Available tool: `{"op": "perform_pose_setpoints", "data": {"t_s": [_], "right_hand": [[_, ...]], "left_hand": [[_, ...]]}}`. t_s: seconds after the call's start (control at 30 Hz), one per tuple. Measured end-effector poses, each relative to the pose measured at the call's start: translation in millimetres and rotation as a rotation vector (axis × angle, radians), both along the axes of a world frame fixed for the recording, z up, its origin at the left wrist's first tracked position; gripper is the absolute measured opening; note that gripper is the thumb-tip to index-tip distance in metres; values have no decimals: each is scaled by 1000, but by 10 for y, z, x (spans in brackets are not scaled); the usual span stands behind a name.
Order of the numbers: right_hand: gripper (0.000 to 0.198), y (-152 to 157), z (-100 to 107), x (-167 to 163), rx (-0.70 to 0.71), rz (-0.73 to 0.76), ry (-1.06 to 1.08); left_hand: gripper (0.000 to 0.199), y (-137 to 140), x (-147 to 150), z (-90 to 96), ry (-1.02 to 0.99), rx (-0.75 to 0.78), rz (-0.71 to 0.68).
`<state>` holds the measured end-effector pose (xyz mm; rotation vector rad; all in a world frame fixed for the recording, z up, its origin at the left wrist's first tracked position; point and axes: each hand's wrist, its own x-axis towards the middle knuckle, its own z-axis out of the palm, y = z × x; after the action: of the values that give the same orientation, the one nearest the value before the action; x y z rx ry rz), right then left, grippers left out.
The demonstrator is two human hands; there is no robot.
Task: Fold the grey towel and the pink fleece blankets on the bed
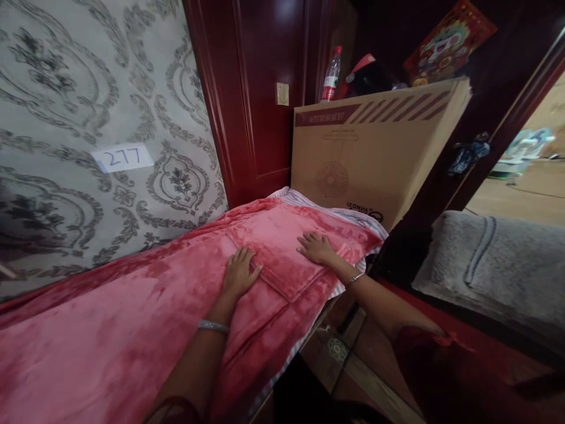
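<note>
- Head view: the red blanket (132, 330) lay beneath both hands, and its folded part (280, 256) sat between and under the fingers, towards the end where the striped cloth (371, 219) showed just past the right fingertips.
- The right hand (316, 247) was the nearer to the middle of that folded part, palm down on top of it; the left hand (241, 274) rested along its left edge, with the thumb reaching to the seam.
- From the left fingers, the folded part spread to the right and away from the person. Its long axis could not be told for certain, as the right hand and creases hid some edges; the blanket as a whole ran from well left of the left fingers to beyond the right ones.
- The left fingers lay nearly side by side with the thumb held apart; the right fingers were slightly spread and a little bent. Neither hand seemed to pinch anything.
- Left of the left fingers, on the patterned wall (66, 118), a white card (123, 158) bore "277" in blue handwriting.
- Beyond the right fingers, a cardboard box (375, 147) carried a fan drawing and upside-down lettering that seemed to read "YANDZI"; the characters in its dark band were too blurred to read.
- Farther behind it, a bottle (331, 76) had a red-and-white label, its words illegible.
</note>
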<state>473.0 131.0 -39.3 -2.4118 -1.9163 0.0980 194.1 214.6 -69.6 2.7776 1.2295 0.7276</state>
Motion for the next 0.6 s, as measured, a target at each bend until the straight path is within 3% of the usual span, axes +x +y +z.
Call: {"op": "perform_pose_setpoints", "data": {"t_s": [0.07, 0.17, 0.27, 0.33, 0.4, 0.6], "right_hand": [[58, 93, 67, -116, 29, 40, 7], [58, 308, 112, -426, 71, 223, 84], [56, 548, 75, -694, 61, 425, 125], [56, 685, 32, -710, 46, 477, 99], [57, 782, -2, -551, 28, 419, 77], [61, 831, -78, 358, -22, 73, 104]], "left_hand": [[41, 7, -22, 4, -40, 10, -30], [35, 9, -64, 12, -76, 45, -118], [32, 10, -96, 12, -84, 68, -201], [31, 18, -106, 3, -83, 73, -227], [30, 34, -110, -11, -81, 73, -234], [29, 68, -104, -52, -92, 59, -225]]}}
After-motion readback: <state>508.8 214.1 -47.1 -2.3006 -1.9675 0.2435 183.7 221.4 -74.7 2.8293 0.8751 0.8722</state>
